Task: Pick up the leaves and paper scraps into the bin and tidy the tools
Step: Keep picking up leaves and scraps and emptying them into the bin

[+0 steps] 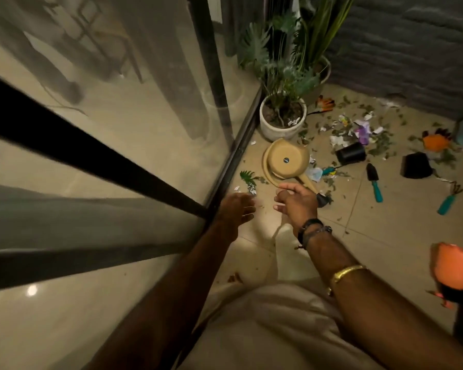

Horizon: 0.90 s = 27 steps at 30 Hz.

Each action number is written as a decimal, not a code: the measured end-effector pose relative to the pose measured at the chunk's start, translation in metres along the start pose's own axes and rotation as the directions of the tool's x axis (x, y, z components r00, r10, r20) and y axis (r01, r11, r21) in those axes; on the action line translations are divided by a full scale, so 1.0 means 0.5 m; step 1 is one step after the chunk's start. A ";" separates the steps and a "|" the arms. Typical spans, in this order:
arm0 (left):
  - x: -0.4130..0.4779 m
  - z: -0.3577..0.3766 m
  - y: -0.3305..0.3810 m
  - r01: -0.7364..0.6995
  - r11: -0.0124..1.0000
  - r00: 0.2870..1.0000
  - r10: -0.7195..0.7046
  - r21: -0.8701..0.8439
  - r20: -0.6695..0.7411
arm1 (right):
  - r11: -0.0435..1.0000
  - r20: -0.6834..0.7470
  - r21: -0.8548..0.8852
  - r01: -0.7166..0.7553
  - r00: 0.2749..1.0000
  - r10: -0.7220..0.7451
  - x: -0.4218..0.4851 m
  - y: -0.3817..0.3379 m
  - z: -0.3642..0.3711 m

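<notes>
I see the left hand [235, 209] with its fingers loosely spread, and a green leaf [246, 176] and a paper scrap [251, 188] just beyond their tips. The right hand [296, 202] has its fingers loosely curled and empty, near the tipped watering can [286, 158]. The trowel [373, 180] lies well to their right.

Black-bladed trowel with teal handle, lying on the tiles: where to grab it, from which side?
Grip the black-bladed, teal-handled trowel by its handle, coming from above. It lies flat with the blade pointing away and the handle nearer the person, bare tile either side.
</notes>
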<state>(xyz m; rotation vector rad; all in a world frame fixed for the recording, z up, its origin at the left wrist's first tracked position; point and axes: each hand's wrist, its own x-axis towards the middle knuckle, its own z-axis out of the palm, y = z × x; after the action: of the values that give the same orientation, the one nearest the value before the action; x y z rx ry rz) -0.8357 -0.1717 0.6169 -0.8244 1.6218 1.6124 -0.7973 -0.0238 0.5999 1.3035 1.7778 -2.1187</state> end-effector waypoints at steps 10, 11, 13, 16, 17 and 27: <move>0.388 0.131 0.095 0.188 0.967 0.974 -0.207 -0.174 -0.096 | 0.973 0.036 -0.204 -0.105 0.993 0.114 0.388 -0.005 0.055; 0.436 0.133 0.081 0.197 0.964 0.971 -0.217 -0.177 -0.099 | 0.964 0.033 -0.240 -0.111 0.992 0.123 0.424 0.028 0.065; 0.537 0.131 0.039 0.214 0.955 0.964 -0.241 -0.205 -0.117 | 0.946 0.035 -0.305 -0.113 0.991 0.130 0.505 0.103 0.088; 0.686 0.119 -0.048 0.267 0.930 0.945 -0.305 -0.254 -0.121 | 0.897 0.036 -0.429 -0.107 0.990 0.135 0.630 0.220 0.119; 0.736 0.114 -0.077 0.282 0.928 0.941 -0.317 -0.243 -0.120 | 0.877 0.035 -0.472 -0.091 0.992 0.122 0.676 0.260 0.128; 1.140 0.051 -0.294 0.321 0.917 0.924 -0.359 -0.238 -0.135 | 0.309 0.313 -0.919 0.244 0.929 0.196 1.125 0.632 0.217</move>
<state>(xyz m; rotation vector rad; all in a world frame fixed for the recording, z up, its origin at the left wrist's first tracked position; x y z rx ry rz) -1.0296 -0.1298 0.0620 -1.3173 1.3388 1.5063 -1.0376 0.0289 -0.0062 0.4386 2.2009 -0.7252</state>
